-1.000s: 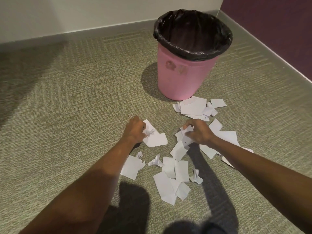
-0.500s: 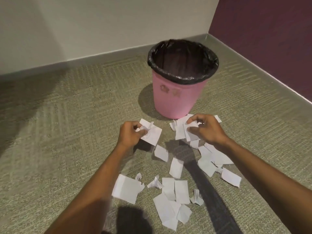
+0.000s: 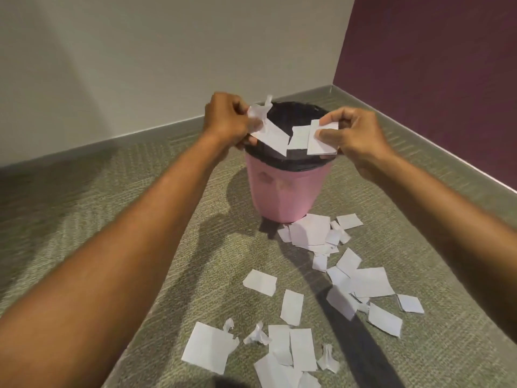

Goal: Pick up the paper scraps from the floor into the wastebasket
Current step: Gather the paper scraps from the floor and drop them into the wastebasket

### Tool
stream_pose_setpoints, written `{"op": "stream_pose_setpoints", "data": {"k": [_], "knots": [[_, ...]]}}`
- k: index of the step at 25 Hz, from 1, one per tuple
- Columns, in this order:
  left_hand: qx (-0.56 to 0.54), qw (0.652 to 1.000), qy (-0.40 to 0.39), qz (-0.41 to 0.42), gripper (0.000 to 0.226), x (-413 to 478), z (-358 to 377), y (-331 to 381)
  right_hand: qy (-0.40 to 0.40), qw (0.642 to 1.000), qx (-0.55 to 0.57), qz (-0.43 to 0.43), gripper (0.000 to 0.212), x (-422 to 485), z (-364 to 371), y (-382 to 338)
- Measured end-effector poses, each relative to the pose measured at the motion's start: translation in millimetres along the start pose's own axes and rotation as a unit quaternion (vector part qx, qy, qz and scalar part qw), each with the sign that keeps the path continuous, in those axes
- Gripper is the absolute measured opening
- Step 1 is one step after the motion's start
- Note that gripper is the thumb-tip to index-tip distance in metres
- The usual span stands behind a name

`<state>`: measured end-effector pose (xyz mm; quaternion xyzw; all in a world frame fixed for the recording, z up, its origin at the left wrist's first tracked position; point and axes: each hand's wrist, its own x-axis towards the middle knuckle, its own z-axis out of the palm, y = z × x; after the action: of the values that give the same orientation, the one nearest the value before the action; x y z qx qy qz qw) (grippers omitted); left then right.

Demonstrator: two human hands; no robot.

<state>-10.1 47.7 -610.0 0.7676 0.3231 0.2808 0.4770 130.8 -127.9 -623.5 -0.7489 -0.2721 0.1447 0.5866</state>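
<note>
A pink wastebasket [image 3: 285, 194] with a black liner stands on the carpet near the room's corner. My left hand [image 3: 228, 121] is above its left rim, shut on white paper scraps [image 3: 270, 133] that hang over the opening. My right hand [image 3: 352, 135] is above the right rim, pinching flat paper scraps [image 3: 319, 140] between thumb and fingers. Several white paper scraps [image 3: 309, 233] lie on the floor just in front of the basket, and more loose scraps [image 3: 291, 345] lie nearer to me.
A grey-green carpet [image 3: 112, 219] covers the floor. A pale wall [image 3: 140, 65] with a grey baseboard runs behind the basket, and a dark purple wall [image 3: 433, 65] closes the right side. My arms' shadows fall across the scattered paper.
Both hands have lifted from the floor with paper scraps and moved up over the wastebasket's opening. The view has tilted upward.
</note>
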Motion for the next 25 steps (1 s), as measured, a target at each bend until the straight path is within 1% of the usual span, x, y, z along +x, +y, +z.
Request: {"op": "stream_pose_setpoints", "data": {"k": [2,4,5,6,8,10,12,13,15,16,17,18,19,20,21,22,23,24,25], "knots": [[0.041,0.999,-0.026,-0.019,0.019,23.6,10.8,10.3,-0.001,0.999,-0.036,0.021,0.016,21.0,4.5,8.7],[0.042,0.996,-0.057,-0.045,0.022,41.8,22.6,12.5,-0.017,0.998,-0.021,0.053,0.011,37.3,4.4,16.2],[0.027,0.995,-0.073,-0.06,0.02,46.6,27.8,12.5,-0.034,0.997,-0.007,0.067,0.011,41.7,3.0,16.9],[0.01,0.994,-0.084,-0.074,0.02,48.3,32.3,12.1,-0.05,0.996,0.004,0.079,0.016,45.2,1.5,16.5],[0.0,0.99,-0.092,-0.103,0.03,47.7,37.6,9.5,-0.062,0.995,0.01,0.082,0.024,47.7,-0.1,12.8],[0.005,0.992,-0.077,-0.104,0.026,41.4,37.9,5.7,-0.044,0.997,0.001,0.058,0.022,42.9,-0.4,8.1],[0.018,0.996,-0.039,-0.078,0.018,29.3,33.5,-4.5,-0.026,0.999,-0.016,0.021,0.015,28.2,-1.6,7.7],[0.028,0.997,-0.022,-0.065,0.019,19.6,30.0,-14.2,-0.03,0.999,-0.025,0.01,0.012,16.6,-3.2,11.4],[0.041,0.998,-0.006,-0.05,0.028,-8.9,25.0,-44.1,-0.071,0.995,-0.063,0.011,0.009,-11.9,-6.1,29.6],[0.047,0.997,-0.014,-0.052,0.03,-27.8,25.2,-62.9,-0.105,0.99,-0.09,0.021,0.008,-28.7,-5.9,43.9],[0.063,0.995,-0.041,-0.06,0.03,-48.2,27.5,-85.2,-0.147,0.982,-0.117,0.034,0.007,-44.9,-4.1,62.3],[0.086,0.99,-0.084,-0.068,0.028,-68.9,31.7,-109.1,-0.198,0.968,-0.147,0.047,0.008,-61.2,-0.5,82.6],[0.121,0.98,-0.139,-0.071,0.021,-87.8,37.7,-133.9,-0.257,0.945,-0.19,0.06,0.013,-76.8,5.8,104.7],[0.173,0.963,-0.198,-0.066,0.017,-104.7,44.0,-157.3,-0.319,0.912,-0.25,0.063,0.023,-92.0,12.4,126.0],[0.239,0.937,-0.25,-0.047,0.026,-117.8,49.7,-179.5,-0.375,0.871,-0.314,0.056,0.036,-105.1,18.9,149.2],[0.308,0.905,-0.294,-0.018,0.042,-127.8,54.9,-198.7,-0.42,0.828,-0.369,0.039,0.048,-117.8,25.2,169.4],[0.363,0.873,-0.325,0.012,0.055,-136.4,59.7,-214.2,-0.451,0.792,-0.411,0.016,0.057,-130.1,30.5,188.0],[0.4,0.848,-0.345,0.039,0.066,-144.6,64.6,-223.3,-0.471,0.759,-0.449,-0.013,0.066,-141.0,34.5,203.0],[0.418,0.832,-0.36,0.056,0.074,-152.0,69.4,-229.2,-0.482,0.727,-0.486,-0.055,0.072,-149.4,38.0,214.8]]}}
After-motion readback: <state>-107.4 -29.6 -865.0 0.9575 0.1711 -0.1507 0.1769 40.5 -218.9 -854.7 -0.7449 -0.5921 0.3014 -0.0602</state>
